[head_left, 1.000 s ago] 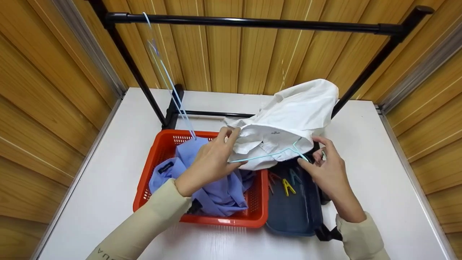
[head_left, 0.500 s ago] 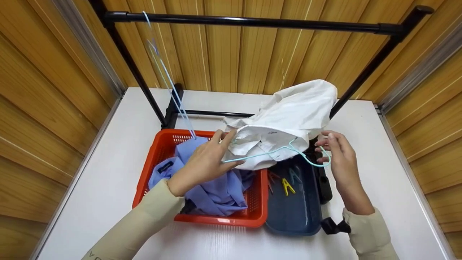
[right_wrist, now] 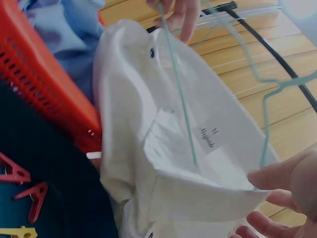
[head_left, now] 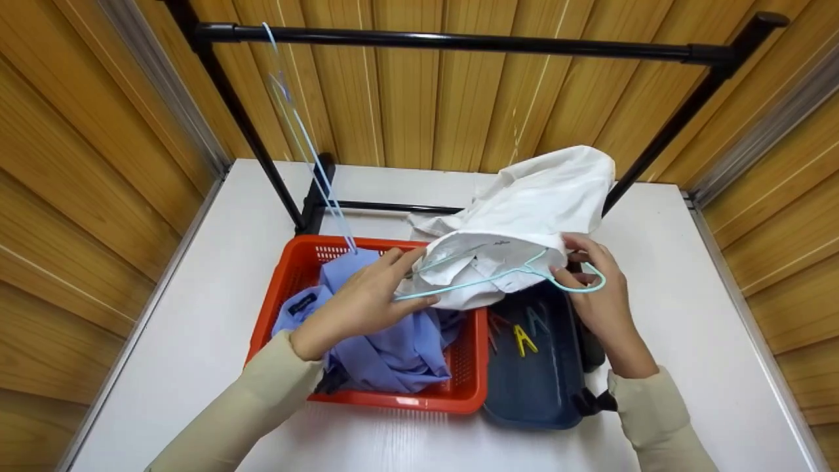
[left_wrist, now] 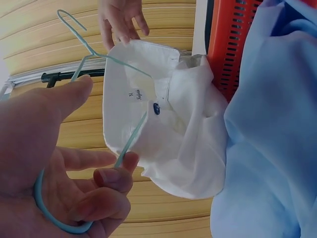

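A white shirt (head_left: 547, 193) with a printed neck label is bunched over the baskets, its opening turned toward me. A light turquoise wire hanger (head_left: 475, 282) lies partly inside that opening, its hook pointing right. My left hand (head_left: 357, 298) holds the hanger's left end; in the left wrist view, the curved wire (left_wrist: 74, 228) crosses the palm and the fingers curl round it. On the right, my right hand (head_left: 603, 292) pinches the opening's edge between thumb (right_wrist: 277, 173) and fingers, close to the hanger's hook. Part of the hanger is hidden by the cloth.
A red basket (head_left: 475, 387) holds a blue garment (head_left: 400, 354). Beside it stands a dark blue bin (head_left: 531, 393) with a yellow clothespin (head_left: 521, 339) and other clothespins. Behind is a black clothes rack (head_left: 459, 40); a light blue hanger (head_left: 314, 154) hangs at its left.
My right hand moved off the shirt to the right, then came back to its edge. My left hand has shifted slightly left with the hanger, and the hook now shows near the right hand.
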`<action>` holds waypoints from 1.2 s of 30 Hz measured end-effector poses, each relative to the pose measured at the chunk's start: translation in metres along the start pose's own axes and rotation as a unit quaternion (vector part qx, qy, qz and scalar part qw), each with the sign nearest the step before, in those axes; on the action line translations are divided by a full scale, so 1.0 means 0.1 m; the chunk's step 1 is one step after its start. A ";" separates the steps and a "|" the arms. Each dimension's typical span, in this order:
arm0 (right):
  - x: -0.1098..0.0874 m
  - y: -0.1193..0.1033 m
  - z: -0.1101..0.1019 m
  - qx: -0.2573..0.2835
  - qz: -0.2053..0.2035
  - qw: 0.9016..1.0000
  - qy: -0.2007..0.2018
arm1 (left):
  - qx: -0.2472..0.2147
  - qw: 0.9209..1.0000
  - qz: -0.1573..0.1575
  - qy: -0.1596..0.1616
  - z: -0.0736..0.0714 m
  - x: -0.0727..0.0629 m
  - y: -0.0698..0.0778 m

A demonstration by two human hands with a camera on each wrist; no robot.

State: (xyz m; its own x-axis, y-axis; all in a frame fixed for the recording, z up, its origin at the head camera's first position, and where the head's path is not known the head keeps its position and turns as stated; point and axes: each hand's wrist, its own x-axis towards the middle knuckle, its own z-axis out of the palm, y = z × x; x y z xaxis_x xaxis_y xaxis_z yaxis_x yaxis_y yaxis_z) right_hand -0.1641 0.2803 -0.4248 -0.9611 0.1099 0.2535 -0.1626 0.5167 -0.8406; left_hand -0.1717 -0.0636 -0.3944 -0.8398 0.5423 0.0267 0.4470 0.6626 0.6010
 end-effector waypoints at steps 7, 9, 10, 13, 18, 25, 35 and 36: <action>0.10 0.06 0.04 -0.038 0.013 0.999 0.025 | -0.022 0.999 -0.013 -0.023 -0.07 -0.07 0.00; 0.12 0.08 0.03 -0.045 0.023 0.998 0.033 | -0.029 0.999 -0.012 -0.025 -0.09 -0.08 0.00; 0.13 0.09 0.02 -0.045 0.029 0.998 0.034 | -0.032 0.999 -0.012 -0.026 -0.10 -0.09 0.00; 0.16 0.12 -0.01 -0.040 0.049 0.998 0.025 | -0.042 0.999 -0.005 -0.030 -0.13 -0.12 0.00; 0.19 0.18 -0.07 -0.045 0.069 0.997 0.005 | -0.049 0.998 0.002 -0.039 -0.22 -0.18 0.00; 0.19 0.27 -0.10 -0.029 0.083 0.996 0.005 | -0.049 0.998 0.025 -0.042 -0.30 -0.24 0.02; 0.21 0.37 -0.11 -0.018 0.099 0.995 0.005 | -0.047 0.997 0.013 -0.061 -0.46 -0.34 0.01; 0.21 0.38 -0.11 -0.018 0.098 0.995 0.002 | -0.050 0.997 0.010 -0.063 -0.47 -0.36 0.01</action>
State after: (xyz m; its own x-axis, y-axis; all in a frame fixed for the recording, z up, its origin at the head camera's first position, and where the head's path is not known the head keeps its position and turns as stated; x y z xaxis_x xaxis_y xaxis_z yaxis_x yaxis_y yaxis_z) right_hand -0.1884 0.3116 -0.4464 -0.9724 0.2159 0.0887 0.0364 0.5155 -0.8561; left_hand -0.1559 -0.1066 -0.3576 -0.7832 0.6191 -0.0578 0.4241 0.5997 0.6786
